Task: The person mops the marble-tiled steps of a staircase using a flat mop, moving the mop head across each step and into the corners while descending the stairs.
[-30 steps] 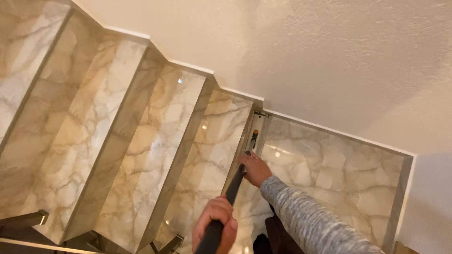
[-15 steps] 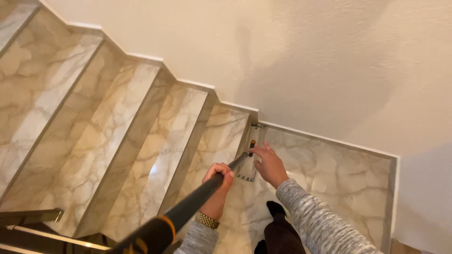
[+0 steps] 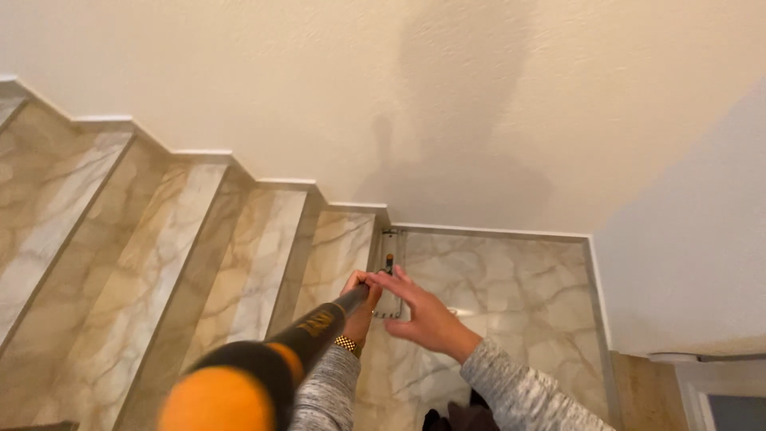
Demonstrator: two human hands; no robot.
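Note:
My left hand [image 3: 359,299] grips the dark mop handle [image 3: 319,327], whose orange end [image 3: 215,399] looms large at the bottom of the view. A gold watch band shows at that wrist. The flat pale mop head [image 3: 388,275] lies on the marble landing [image 3: 511,295] against the riser of the lowest step. My right hand [image 3: 423,315] hovers just right of the handle, fingers spread, holding nothing. Both arms wear grey knit sleeves.
Marble stairs [image 3: 159,263] climb to the left along a textured cream wall [image 3: 447,104] with a white skirting. A second wall closes the landing on the right. My dark shoes show at the bottom edge.
My right hand has let go of the handle and opened. The handle's orange end has swung up close to the camera, and the view has tilted up toward the wall.

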